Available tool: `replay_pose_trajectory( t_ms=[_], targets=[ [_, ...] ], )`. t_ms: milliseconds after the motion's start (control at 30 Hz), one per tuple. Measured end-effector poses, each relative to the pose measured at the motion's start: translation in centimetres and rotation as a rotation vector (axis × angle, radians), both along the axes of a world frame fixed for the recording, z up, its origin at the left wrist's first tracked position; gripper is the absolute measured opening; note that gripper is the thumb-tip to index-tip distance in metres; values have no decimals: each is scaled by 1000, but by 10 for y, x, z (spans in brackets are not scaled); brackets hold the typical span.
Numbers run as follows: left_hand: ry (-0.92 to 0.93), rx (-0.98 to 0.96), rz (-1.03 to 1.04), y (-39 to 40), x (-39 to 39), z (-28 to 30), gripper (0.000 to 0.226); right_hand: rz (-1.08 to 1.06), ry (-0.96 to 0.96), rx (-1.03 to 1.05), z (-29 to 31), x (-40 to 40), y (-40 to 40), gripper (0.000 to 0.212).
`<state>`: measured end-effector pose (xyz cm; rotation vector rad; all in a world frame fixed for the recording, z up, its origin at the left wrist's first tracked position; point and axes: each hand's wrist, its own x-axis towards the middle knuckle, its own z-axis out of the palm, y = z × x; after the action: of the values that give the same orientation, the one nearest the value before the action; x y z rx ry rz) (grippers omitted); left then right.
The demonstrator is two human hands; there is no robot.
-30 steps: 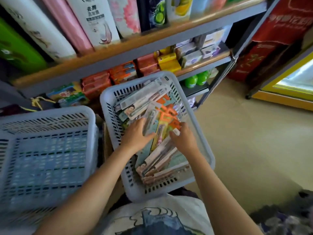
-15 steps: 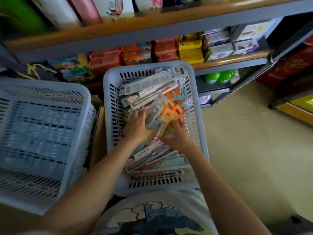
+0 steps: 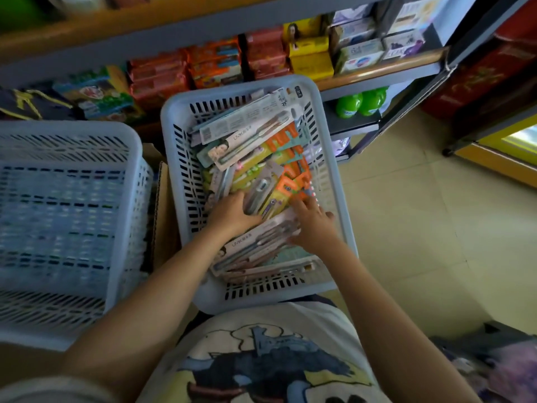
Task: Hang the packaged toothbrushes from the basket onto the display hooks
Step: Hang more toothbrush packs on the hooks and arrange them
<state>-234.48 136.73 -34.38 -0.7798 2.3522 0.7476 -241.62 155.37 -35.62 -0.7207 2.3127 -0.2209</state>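
Both hands have slid nearer in the basket (image 3: 337,181), left hand (image 3: 232,214) gripping a pack (image 3: 263,191), right hand (image 3: 311,221) spread on the toothbrushes (image 3: 255,152): best lift one pack clear by its top.

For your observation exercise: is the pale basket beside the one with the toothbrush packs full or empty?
Empty, as far as shown. The left basket shows only bare slatted walls and floor, while the toothbrush packs fill the other basket.
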Motion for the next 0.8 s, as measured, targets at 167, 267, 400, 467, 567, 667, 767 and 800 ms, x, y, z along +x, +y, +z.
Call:
replay_pose_trajectory(
  t_ms=[167, 267, 400, 467, 567, 667, 767, 800],
  targets=[
    [-16, 266, 55, -3, 13, 8, 53, -122, 47, -67, 5, 9, -3, 82],
    [-32, 505, 188, -9, 23, 5, 74, -183, 23, -91, 8, 9, -5, 89],
    [-116, 476, 38, -10, 29, 1, 106, -261, -17, -131, 10, 3, -11, 88],
    [-90, 411, 34, -4, 29, -2, 104, -283, -23, -159, 15, 2, -19, 85],
    [-19, 395, 146, -1, 29, -8, 86, -352, 9, -311, 22, 3, -27, 86],
    [20, 491, 277, -4, 31, -10, 58, -461, 1, -438, 21, 7, -26, 104],
    [66, 504, 367, -4, 34, -12, 45, -572, -66, -437, 19, 15, -19, 114],
    [90, 499, 399, -5, 33, -12, 38, -617, -123, -422, 18, 18, -17, 113]
  ],
)
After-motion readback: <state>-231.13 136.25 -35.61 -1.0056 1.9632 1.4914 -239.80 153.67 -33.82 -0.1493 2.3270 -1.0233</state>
